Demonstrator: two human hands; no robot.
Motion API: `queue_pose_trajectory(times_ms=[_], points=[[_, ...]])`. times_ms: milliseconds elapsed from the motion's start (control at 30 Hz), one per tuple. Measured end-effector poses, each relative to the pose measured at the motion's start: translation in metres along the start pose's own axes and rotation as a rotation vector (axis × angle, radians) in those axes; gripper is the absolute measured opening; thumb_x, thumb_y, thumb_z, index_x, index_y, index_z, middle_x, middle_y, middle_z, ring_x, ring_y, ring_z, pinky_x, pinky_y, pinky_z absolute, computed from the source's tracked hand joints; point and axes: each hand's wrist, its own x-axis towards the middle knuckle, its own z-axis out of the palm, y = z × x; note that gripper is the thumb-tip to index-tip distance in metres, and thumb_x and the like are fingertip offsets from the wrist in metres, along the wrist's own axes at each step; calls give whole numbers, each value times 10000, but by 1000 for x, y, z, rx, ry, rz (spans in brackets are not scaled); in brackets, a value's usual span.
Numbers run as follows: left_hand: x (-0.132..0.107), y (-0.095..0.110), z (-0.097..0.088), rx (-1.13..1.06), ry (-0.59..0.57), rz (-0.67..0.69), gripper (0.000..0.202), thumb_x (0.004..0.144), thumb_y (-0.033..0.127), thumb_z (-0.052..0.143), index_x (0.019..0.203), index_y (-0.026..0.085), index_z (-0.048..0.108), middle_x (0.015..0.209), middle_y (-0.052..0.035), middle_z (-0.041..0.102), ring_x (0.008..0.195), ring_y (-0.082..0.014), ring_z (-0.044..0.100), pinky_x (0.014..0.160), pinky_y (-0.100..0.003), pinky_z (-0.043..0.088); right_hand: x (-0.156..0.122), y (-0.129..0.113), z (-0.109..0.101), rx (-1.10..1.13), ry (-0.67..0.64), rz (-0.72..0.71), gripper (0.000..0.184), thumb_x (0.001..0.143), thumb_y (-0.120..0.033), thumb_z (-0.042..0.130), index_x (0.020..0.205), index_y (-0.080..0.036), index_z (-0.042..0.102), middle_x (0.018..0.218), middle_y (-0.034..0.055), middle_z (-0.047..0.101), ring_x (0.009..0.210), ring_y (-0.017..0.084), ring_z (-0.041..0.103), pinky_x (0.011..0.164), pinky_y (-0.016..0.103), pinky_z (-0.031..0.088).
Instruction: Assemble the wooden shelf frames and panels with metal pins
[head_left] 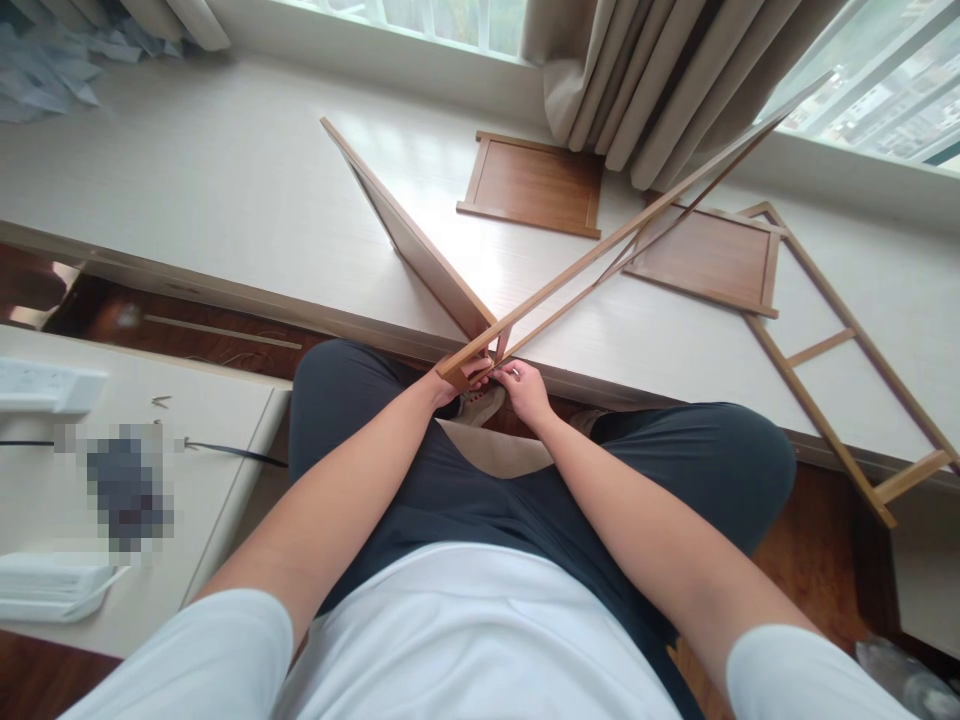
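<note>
At the far left a white tabletop (225, 420) carries a power strip (45, 385), a thin black cable (232, 452) and a couple of small screws (160, 402). Moving right, a wooden panel (420, 250) stands on edge on the pale window ledge (225, 180), and its near corner meets the long frame (637, 215) just above the person's lap. The left hand (457, 378) is closed around the near end of that frame, thumb on top, right at the corner where the two pieces come together. Beside it and almost touching, the right hand (525, 388) has its fingers curled in at the same joint. Whether it pinches a rail or some small fitting cannot be told. The long frame rises from the hands up and to the right, towards the curtain (645, 80). It looks light but thin and long, so it would likely flex and swing if held only at the end; a grip on both rails close to the joint seems steadiest. The edges look smooth and hard, and not slippery. Further right, two flat brown panels (534, 185) (709, 258) lie on the ledge, and a ladder-like frame (832, 350) lies at the far right, overhanging the ledge edge.
</note>
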Motion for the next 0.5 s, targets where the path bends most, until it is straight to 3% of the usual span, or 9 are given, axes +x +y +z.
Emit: queue_pose_trajectory(times_ms=[500], points=[[1,-1,-2,-63,-26,-19,321,736,375,903,874,141,730,698,-66,716,594,-121,629,549,-227,497,-2,-8,2,-90,20,-48,261,856,-458,596,776,-212,629,744,13,669,729,184,539,730,286,422]])
